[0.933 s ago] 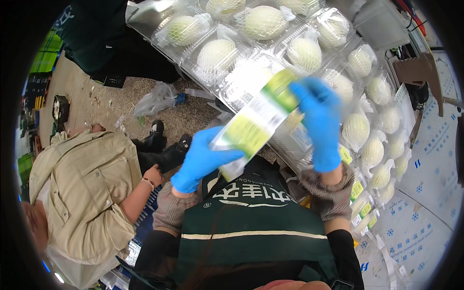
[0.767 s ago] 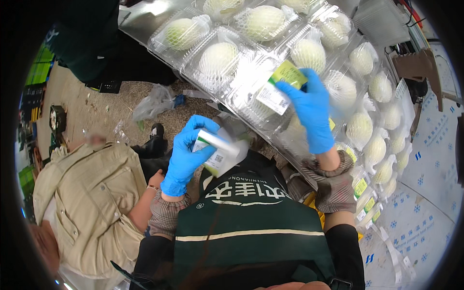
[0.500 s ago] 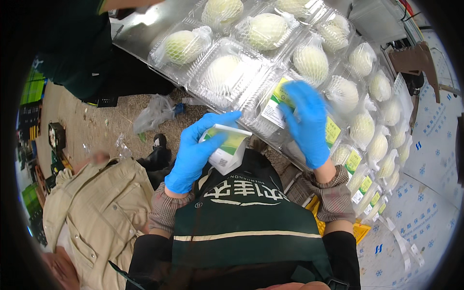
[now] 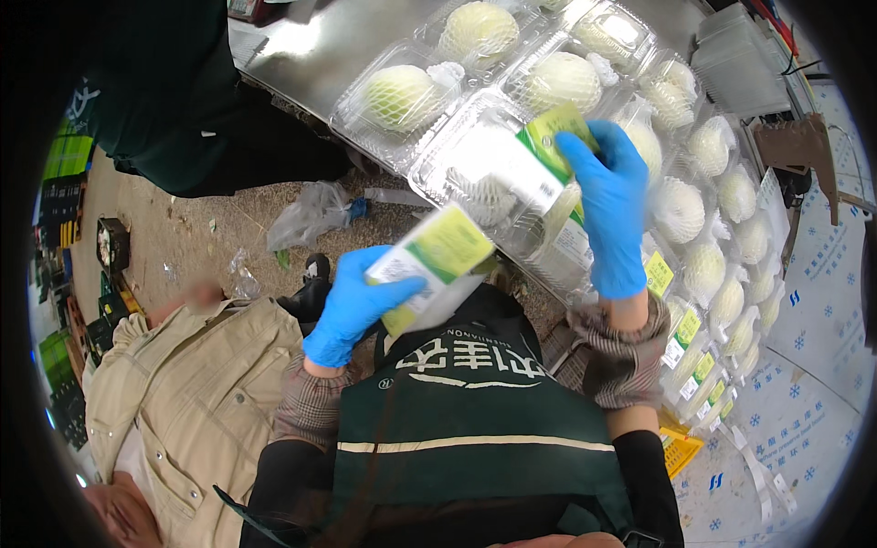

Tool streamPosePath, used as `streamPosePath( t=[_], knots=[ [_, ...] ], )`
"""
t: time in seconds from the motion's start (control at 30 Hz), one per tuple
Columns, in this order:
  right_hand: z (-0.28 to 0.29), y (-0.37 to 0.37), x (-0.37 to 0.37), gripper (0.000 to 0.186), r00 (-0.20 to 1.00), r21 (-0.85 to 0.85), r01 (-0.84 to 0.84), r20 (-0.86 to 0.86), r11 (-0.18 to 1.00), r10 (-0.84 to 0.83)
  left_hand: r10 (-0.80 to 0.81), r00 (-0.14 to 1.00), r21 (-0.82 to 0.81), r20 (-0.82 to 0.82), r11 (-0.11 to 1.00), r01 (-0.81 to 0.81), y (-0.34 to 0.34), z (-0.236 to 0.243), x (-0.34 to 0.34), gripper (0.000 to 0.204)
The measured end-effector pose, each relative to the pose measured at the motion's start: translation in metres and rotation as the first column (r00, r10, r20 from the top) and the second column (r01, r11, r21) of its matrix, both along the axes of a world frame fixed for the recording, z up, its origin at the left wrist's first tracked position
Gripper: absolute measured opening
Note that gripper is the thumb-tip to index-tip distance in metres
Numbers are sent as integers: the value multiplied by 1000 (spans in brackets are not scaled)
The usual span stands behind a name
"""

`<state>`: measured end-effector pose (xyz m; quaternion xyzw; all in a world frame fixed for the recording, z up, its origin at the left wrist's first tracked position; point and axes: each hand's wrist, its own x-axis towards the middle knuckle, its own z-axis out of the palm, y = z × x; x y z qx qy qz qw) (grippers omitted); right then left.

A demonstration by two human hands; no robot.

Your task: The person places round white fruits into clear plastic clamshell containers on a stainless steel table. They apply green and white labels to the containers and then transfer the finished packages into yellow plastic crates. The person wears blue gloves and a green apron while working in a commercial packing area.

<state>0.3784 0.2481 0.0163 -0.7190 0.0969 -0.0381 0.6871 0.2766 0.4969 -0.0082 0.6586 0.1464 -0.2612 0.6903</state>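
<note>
Both hands wear blue gloves. My left hand point(image 4: 358, 301) grips a strip of green-and-white labels point(image 4: 438, 246) low in front of my apron. My right hand point(image 4: 607, 205) pinches a green-and-white label point(image 4: 548, 146) over a clear plastic box point(image 4: 443, 158) at the near edge of the metal table point(image 4: 284, 53); I cannot tell whether the label lies on the lid. Rows of similar boxes hold pale green, round fruit point(image 4: 397, 96) in white foam nets. Labels point(image 4: 656, 274) show on several boxes down the right side.
A co-worker in a beige shirt point(image 4: 196, 393) is at my lower left; another person in dark green point(image 4: 174, 91) stands at the upper left. Plastic bags point(image 4: 306, 216) lie on the floor. A yellow crate point(image 4: 681, 447) is below the boxes, and stacked clear packaging point(image 4: 735, 55) sits at upper right.
My right hand has risen to the upper label at the table's edge. The label strip in my left hand has unfolded upward. The co-worker in beige appears lower in view.
</note>
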Motion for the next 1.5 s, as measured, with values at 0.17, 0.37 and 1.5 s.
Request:
streamPosePath(
  t=[0.17, 0.37, 1.5],
  knots=[
    [-50, 26, 15, 55, 985, -532, -168, -112, 830, 128, 63, 979, -110, 193, 993, -42, 26, -14, 5, 37],
    [-59, 32, 3, 52, 867, -855, -74, 199, 513, 457, 244, 963, -232, 113, 949, -213, 15, -7, 26, 27],
    [-42, 136, 100, 49, 986, -454, -164, -41, 876, 163, 274, 934, -205, 228, 952, -229, 96, -29, 60, 34]
  ],
)
